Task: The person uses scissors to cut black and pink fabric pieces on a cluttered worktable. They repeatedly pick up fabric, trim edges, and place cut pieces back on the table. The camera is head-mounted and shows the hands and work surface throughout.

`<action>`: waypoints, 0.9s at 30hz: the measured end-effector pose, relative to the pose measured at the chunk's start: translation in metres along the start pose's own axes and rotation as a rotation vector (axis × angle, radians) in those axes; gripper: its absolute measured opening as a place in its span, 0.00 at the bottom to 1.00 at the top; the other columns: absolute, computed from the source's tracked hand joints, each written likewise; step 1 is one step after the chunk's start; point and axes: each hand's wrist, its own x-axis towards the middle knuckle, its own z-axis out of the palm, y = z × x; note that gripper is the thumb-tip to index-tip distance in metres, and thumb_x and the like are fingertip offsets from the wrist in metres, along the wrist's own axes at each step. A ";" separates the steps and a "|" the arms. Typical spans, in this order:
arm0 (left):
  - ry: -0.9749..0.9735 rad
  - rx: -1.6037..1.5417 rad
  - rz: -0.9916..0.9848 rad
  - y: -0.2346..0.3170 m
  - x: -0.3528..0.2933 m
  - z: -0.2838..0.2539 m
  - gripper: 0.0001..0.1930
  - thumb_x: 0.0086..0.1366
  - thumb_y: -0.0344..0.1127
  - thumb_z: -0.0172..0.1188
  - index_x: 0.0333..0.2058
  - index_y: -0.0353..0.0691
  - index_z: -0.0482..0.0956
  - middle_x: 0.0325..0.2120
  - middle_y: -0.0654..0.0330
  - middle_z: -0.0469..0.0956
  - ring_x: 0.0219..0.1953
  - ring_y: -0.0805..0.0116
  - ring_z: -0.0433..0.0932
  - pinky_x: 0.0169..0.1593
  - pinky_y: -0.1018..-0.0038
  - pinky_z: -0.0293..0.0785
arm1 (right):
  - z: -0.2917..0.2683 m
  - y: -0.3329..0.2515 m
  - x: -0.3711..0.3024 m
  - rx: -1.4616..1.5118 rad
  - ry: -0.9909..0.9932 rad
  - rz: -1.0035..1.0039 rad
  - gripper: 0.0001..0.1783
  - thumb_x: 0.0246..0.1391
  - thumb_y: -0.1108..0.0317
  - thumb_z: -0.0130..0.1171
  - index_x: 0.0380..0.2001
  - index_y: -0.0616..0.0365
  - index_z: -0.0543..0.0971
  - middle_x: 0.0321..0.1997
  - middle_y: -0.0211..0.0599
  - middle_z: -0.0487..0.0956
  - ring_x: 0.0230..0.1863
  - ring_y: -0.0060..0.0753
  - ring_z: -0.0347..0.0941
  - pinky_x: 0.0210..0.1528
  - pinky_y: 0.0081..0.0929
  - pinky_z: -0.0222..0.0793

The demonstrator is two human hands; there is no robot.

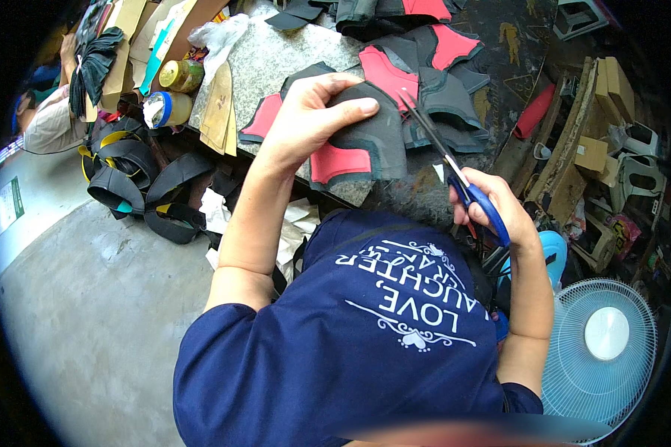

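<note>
My left hand [313, 115] grips a dark grey fabric piece [380, 134] with a pink panel, thumb on top and fingers behind it. The piece is raised over the near edge of the worktable. In my right hand [492, 197] is a pair of scissors [441, 143] with blue handles. Its slim blades point up and left, their tips just right of the held piece's upper edge. Whether the blades touch the fabric cannot be told. Behind the held piece lie several similar grey and pink pieces [447, 93], partly overlapping.
Two jars [177, 110] and tan card patterns [218, 112] sit at the table's left. Black strapped items [138, 179] are heaped below. A standing fan [589, 350] is at lower right, near wooden shelving [574, 134] and stools [637, 182]. Another person [52, 123] is at far left.
</note>
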 end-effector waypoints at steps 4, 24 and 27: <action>-0.056 0.030 0.002 0.001 0.002 0.011 0.12 0.57 0.31 0.65 0.38 0.29 0.80 0.29 0.62 0.80 0.31 0.79 0.77 0.38 0.82 0.75 | 0.003 -0.007 0.005 0.048 -0.028 0.004 0.12 0.48 0.63 0.60 0.31 0.58 0.72 0.22 0.26 0.72 0.24 0.15 0.69 0.25 0.14 0.65; -0.130 0.107 -0.071 -0.006 0.001 0.015 0.14 0.57 0.34 0.64 0.37 0.29 0.80 0.28 0.65 0.79 0.30 0.80 0.75 0.38 0.81 0.73 | 0.010 0.005 0.003 0.010 0.122 0.082 0.10 0.52 0.64 0.62 0.24 0.56 0.73 0.15 0.21 0.70 0.15 0.12 0.68 0.16 0.13 0.61; -0.126 0.107 -0.060 -0.011 0.001 0.012 0.15 0.58 0.36 0.64 0.39 0.30 0.80 0.30 0.64 0.80 0.31 0.80 0.75 0.39 0.82 0.73 | 0.008 0.009 0.000 0.063 0.114 0.068 0.11 0.53 0.63 0.61 0.24 0.56 0.73 0.15 0.22 0.70 0.15 0.12 0.68 0.15 0.14 0.61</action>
